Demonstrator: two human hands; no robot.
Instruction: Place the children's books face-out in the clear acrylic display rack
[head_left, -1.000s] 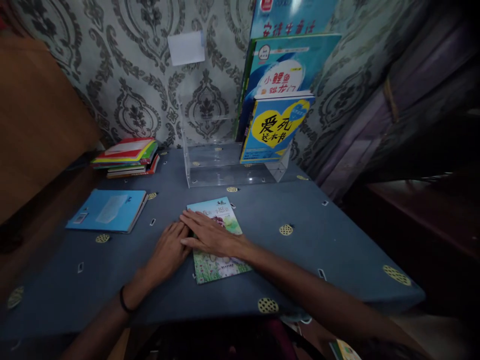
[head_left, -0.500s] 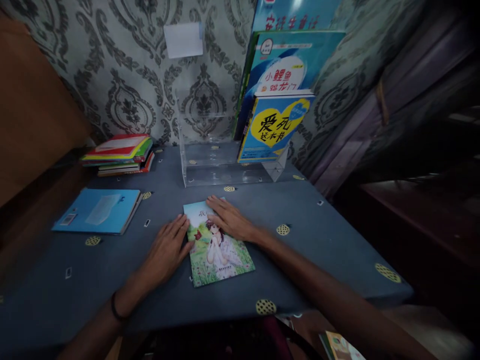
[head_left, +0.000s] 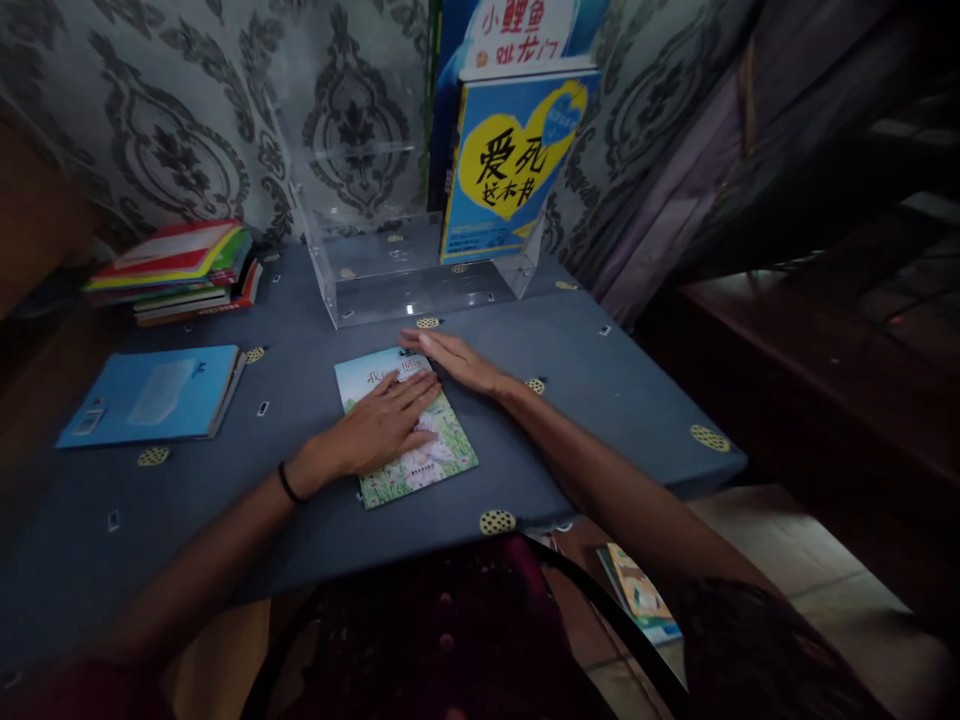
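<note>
A thin book with a green meadow cover and a pale sky lies flat on the table, slightly turned. My left hand rests flat across the middle of its cover, fingers stretched toward the upper right, hiding most of the pictured figure. At the book's upper right edge is my right hand, its fingers straight and pointing left, with the tips over the top corner. Neither hand grips anything.
A clear acrylic stand holds upright books, a blue and yellow book in front. To the left are a book stack and a blue book. More books lie below the table's right front.
My left hand has moved from the book's left edge onto its cover. My right hand has slid off the cover to the upper right edge. The view has tilted downward.
</note>
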